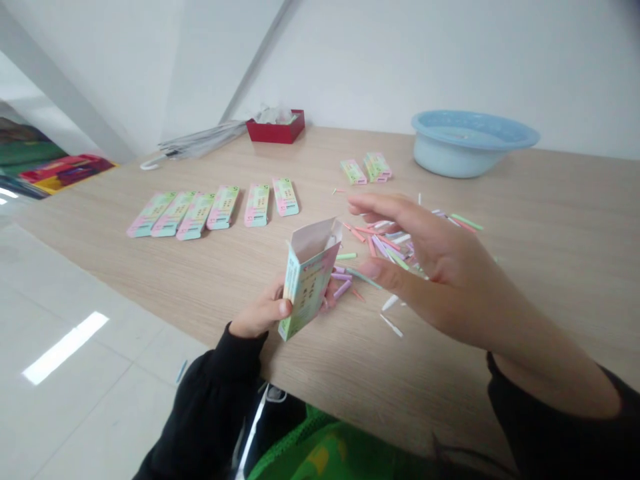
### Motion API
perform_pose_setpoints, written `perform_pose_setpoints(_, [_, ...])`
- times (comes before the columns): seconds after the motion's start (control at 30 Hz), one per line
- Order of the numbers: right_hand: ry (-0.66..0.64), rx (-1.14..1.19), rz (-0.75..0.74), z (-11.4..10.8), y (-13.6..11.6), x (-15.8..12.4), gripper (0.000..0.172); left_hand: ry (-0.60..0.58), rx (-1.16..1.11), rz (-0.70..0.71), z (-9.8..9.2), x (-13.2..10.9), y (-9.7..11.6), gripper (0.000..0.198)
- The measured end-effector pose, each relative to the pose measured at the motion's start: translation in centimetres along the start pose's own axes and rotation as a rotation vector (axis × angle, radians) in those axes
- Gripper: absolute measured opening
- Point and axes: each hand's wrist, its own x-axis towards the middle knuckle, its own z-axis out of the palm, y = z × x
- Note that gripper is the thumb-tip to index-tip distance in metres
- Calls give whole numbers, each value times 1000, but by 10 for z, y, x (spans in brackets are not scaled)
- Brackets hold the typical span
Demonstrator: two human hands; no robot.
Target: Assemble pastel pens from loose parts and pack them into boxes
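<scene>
At the bottom of the frame, black sleeves point(215, 400) covered both forearms at the near edge of a pale wooden table point(325, 373). Just left of centre, the left hand point(263, 313) gripped a small carton point(309, 283) from below, thumb on its near face and fingers wrapped behind. The carton stood nearly upright, tilted slightly, with its top flap open. To its right, the right hand point(433, 263) hung above the tabletop with its fingers loosely spread and thumb apart, pinching nothing that could be seen. Under and behind that hand, in the centre right, lay a loose scatter of coloured sticks point(387, 243) in pink, green, purple and white, a few of them just beside the carton. Further back, left of centre, a row of flat packets point(215, 210) lay side by side. Beyond the sticks sat a few closed cartons point(369, 168). At the far edge were a blue basin point(470, 141) in the upper right and a red tray point(276, 129) in the upper middle.
</scene>
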Motion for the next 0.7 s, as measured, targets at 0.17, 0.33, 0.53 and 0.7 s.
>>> perform_pose_setpoints(0.17, [-50, -31, 157, -6, 31, -29, 18, 329, 248, 0, -32, -16, 27, 82])
perform_pose_setpoints(0.33, [-256, -52, 304, -1, 61, -64, 18, 569, 890, -187, -67, -12, 50, 68])
perform_pose_setpoints(0.53, [-342, -55, 341, 14, 80, -73, 23, 518, 1448, -415, -97, -3, 30, 76])
perform_pose_setpoints(0.7, [-377, -57, 304, 24, 88, -62, 26, 388, 1800, -512, -101, -3, 6, 61])
